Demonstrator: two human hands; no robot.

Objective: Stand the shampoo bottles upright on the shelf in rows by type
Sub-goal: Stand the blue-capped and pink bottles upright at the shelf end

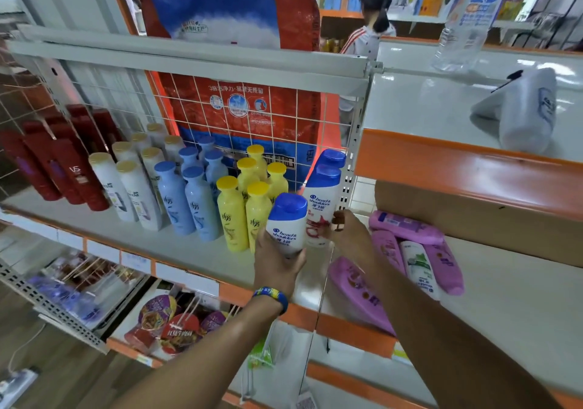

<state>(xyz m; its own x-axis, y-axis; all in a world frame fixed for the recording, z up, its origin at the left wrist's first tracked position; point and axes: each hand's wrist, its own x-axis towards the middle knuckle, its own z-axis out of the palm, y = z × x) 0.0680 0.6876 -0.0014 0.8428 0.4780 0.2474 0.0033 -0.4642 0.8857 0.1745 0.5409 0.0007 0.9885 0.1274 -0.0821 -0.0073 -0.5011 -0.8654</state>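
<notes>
My left hand [276, 265] grips a white Head & Shoulders bottle with a blue cap [287, 222], upright, at the front right of the grey shelf [132, 235]. My right hand [348, 235] holds the lower side of a second such bottle [321, 200] standing behind it; a third blue cap [332, 157] shows further back. Left of these stand rows of yellow bottles [233, 216], light-blue bottles [176, 200], white gold-capped bottles [126, 190] and dark red bottles [72, 171]. On the neighbouring shelf to the right lie pink bottles [407, 227] and one white-and-green bottle [421, 269].
A wire grid [252, 118] backs the shelf, with a large red-and-blue bag behind it. A white bottle [530, 111] lies on the upper right shelf. A person [375, 14] stands beyond the shelving. Instant-noodle cups [170, 323] fill the shelf below.
</notes>
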